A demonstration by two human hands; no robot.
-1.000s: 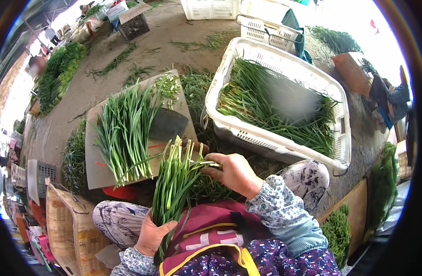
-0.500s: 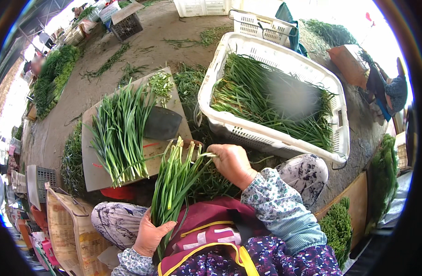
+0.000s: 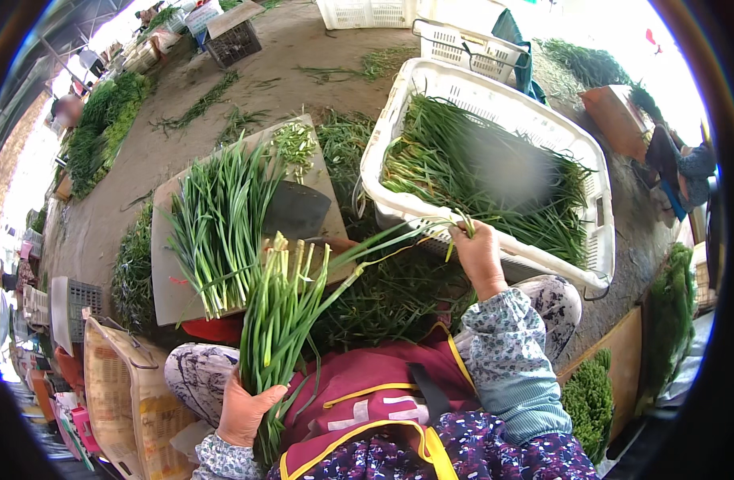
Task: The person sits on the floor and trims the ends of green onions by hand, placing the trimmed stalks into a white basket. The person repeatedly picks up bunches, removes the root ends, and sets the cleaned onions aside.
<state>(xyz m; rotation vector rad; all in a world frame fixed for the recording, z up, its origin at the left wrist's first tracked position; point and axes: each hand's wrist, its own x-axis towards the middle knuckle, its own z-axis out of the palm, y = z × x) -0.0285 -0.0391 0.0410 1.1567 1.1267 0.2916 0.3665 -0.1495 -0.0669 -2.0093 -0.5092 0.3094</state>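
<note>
A bunch of garlic chives, with long flat green leaves and pale cut ends pointing away from me, is gripped low down by my left hand. My right hand is closed in a pinch on a few thin green and yellowish leaves, which stretch across from the bunch toward the white crate's near edge. Ahead of the bunch, a cutting board carries a pile of chives, a wide dark-bladed cleaver with a wooden handle, and a small heap of pale trimmed ends.
A large white plastic crate full of loose chives stands front right. Leaf scraps cover the ground between my knees. A yellowish crate is at lower left. More white crates stand at the back; a bundle of greens lies right.
My right hand has moved right and slightly up, drawing thin leaves out from the bunch. My left hand and the bunch have shifted a little left and down.
</note>
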